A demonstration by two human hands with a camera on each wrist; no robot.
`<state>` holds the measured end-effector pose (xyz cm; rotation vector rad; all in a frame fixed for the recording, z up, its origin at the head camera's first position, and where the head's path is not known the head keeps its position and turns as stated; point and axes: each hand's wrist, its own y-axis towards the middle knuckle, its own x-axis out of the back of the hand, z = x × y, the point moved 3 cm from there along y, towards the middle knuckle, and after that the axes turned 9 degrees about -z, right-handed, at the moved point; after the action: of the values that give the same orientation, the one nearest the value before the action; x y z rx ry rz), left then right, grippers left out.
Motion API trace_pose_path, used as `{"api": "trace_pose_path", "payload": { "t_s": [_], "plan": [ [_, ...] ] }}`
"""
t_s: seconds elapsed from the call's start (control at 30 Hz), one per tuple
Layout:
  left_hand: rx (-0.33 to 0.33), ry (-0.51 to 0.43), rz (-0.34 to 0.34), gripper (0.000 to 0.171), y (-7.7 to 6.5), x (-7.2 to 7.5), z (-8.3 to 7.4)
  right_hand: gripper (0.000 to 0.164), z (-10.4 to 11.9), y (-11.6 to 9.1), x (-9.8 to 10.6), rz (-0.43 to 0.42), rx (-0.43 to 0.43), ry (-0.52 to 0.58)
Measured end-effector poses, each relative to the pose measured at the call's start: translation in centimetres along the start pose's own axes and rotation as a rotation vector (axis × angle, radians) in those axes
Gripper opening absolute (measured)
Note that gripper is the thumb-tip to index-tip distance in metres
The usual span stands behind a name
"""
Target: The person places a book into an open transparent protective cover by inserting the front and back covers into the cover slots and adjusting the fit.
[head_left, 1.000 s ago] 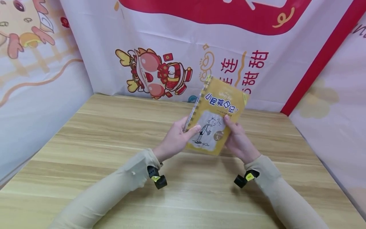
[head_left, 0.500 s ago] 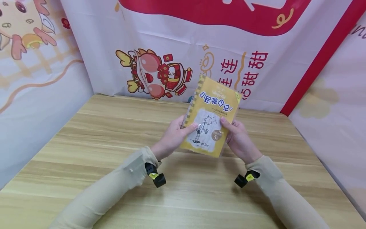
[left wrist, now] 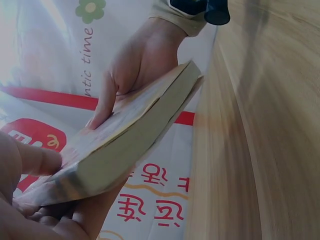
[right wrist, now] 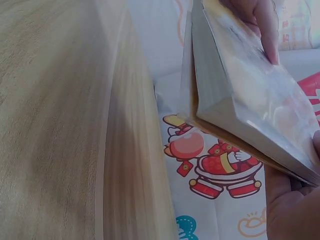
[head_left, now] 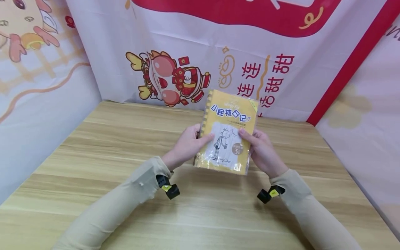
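Observation:
A yellow paperback book (head_left: 229, 113) in a clear plastic cover is held up over the table, its front cover facing me. My left hand (head_left: 187, 144) grips the spine side, thumb lying on the cover and fingers behind. On the opposite edge my right hand (head_left: 265, 151) holds it the same way, thumb on the drawing of a figure. In the left wrist view the page block of the book (left wrist: 135, 145) shows closed between the covers. The right wrist view shows the lower corner of the book (right wrist: 240, 115), its covers standing slightly off the pages.
The wooden table (head_left: 131, 146) spreads under both forearms. Behind it hangs a white and red printed cloth (head_left: 187, 38) with a cartoon dragon and Chinese characters. More cloth walls stand at left and right. Black wrist cameras (head_left: 171, 190) are strapped on both sleeves.
The book has turned from a tilt to nearly upright and moved a little left and down. Its spine side has swung out of sight. Both hands keep their hold.

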<state>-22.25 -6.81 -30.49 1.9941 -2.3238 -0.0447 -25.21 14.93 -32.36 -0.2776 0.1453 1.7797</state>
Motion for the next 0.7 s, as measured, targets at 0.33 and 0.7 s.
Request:
{"api": "trace_pose_path", "payload": {
  "t_s": [0.33, 0.7],
  "plan": [
    [0.013, 0.057, -0.054, 0.031, 0.52, 0.26, 0.48, 0.049, -0.47, 0.16, -0.02, 0.003, -0.027, -0.037],
    [0.077, 0.075, -0.048, 0.031, 0.51, 0.40, 0.78, 0.048, -0.46, 0.21, 0.10, 0.056, -0.087, -0.051]
  ]
}}
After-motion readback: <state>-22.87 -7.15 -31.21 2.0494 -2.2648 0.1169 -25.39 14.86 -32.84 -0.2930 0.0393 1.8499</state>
